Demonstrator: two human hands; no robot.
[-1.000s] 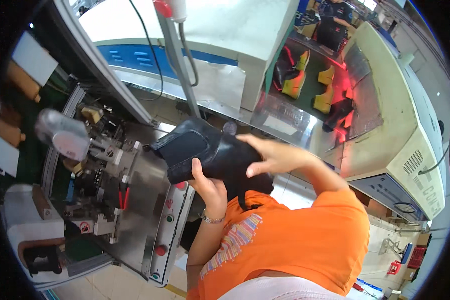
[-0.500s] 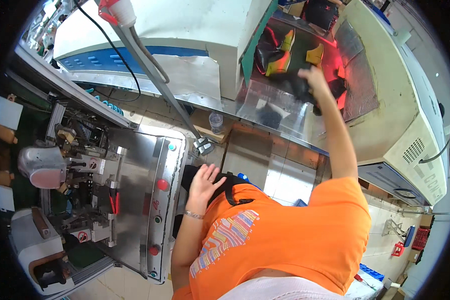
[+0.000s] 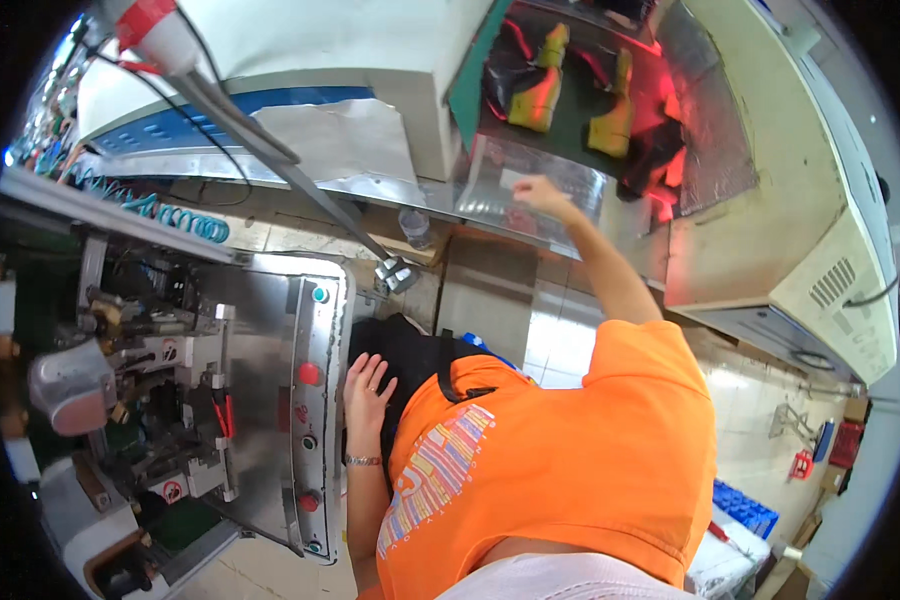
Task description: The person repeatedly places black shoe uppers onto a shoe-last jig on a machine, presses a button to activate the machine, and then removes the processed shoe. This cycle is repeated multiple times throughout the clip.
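Observation:
My right hand (image 3: pixel 542 193) is over the shiny metal ledge (image 3: pixel 490 207) at the mouth of a machine lit red inside. Its fingers are loosely curled together, and nothing shows in them. Beyond it, yellow-green shoe lasts, one at the left (image 3: pixel 537 103) and one at the right (image 3: pixel 611 122), lie on the dark green belt (image 3: pixel 573 125). Dark shoe uppers (image 3: pixel 654 152) are beside them, their outlines partly lost in shadow. My left hand (image 3: pixel 368 393) hangs beside the control panel, fingers apart and empty.
At the left stands a machine with metal clamps and a button panel (image 3: pixel 311 410). A slanting metal post (image 3: pixel 315 178) rises in front of the white-and-blue machine (image 3: pixel 270 60). A clear plastic cup (image 3: pixel 415 228) sits below the ledge. A blue crate (image 3: pixel 744 508) is at the lower right.
My right hand has drawn back from the lasts to the ledge, away from a blurred dark thing beside it. My left hand has lowered toward the panel's side. The view has shifted.

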